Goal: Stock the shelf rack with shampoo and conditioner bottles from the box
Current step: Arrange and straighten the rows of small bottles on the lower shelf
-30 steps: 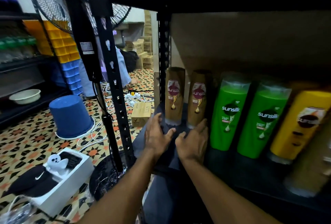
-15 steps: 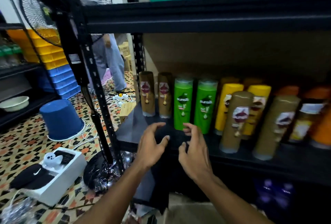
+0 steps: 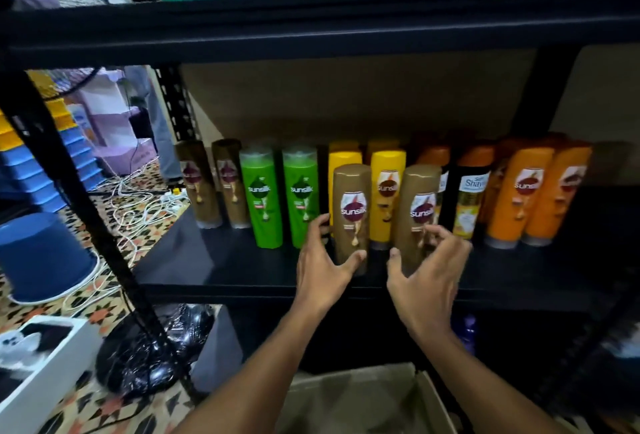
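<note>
My left grip [image 3: 325, 260] is curled round the lower part of the left brown bottle [image 3: 351, 198], with the thumb on its front and the fingers round the side toward the left of the frame. My right grip [image 3: 427, 274] wraps the right brown bottle [image 3: 417, 191] the same way: thumb on its left edge, fingers across the label. I cannot tell how firmly either one squeezes.

Each bottle lies straight ahead of its own grip, just above it in the picture, so neither arm needs to cross. Both stand upright at the front of the shelf [image 3: 242, 260], at centre frame. Their long axes run up and down the picture, rounded ends toward the top and labels facing me. They are apart, and a yellow bottle [image 3: 388, 170] shows through the gap between them in the row behind.

Two more brown bottles [image 3: 204, 187] stand left of centre, beyond the green bottles [image 3: 263, 198]. I judge the move will be a level slide or lift that keeps both axes vertical. The box [image 3: 363, 395] sits at bottom centre.
</note>
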### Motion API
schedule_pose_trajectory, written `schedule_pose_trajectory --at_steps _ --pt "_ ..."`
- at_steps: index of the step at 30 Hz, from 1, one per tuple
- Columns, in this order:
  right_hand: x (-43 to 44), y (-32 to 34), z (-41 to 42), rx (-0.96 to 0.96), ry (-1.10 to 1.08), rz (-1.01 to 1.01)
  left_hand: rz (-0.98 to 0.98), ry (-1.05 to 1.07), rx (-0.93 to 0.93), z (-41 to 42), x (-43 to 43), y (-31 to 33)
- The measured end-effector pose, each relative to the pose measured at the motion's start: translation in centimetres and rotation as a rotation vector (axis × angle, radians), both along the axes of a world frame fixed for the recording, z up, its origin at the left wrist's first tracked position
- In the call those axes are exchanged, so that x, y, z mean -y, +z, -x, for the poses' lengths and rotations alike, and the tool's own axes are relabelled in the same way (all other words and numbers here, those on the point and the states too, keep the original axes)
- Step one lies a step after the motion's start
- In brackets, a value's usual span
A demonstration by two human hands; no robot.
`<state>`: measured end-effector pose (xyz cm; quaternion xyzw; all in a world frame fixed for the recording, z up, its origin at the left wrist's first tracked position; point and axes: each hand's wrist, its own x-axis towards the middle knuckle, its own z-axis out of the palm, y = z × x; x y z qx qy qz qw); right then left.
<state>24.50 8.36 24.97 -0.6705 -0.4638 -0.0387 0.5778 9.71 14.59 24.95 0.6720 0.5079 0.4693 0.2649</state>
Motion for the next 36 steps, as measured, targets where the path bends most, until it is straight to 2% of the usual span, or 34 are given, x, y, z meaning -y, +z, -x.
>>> schedule_pose_trajectory --at_steps 3,8,13,18,28,36 --pt "-1.2 -1.0 -1.8 -0.071 0.025 0.117 0.046 0.009 0.027 -1.5 -0.5 -0.7" --pt "-2.6 -2.5 -3.3 -0.21 0.199 0.24 0.064 0.041 -0.01 -3.1 -1.2 -2.1" --pt "-2.5 -2.5 -3.5 -0.169 0.19 0.264 0.028 0.084 -0.124 -2.1 -1.2 -2.7" --pt "-2.4 -2.2 -1.3 -0.11 0.232 0.315 0.011 0.116 -0.155 1.8 -0.7 -2.3" --pt "-5.4 -2.1 11.6 0.002 0.42 0.373 0.071 0.225 -0.107 14.4 -2.2 -2.3" --pt "-11.6 -3.2 22.8 -0.09 0.493 0.361 0.098 0.253 0.002 24.1 -8.0 -3.1"
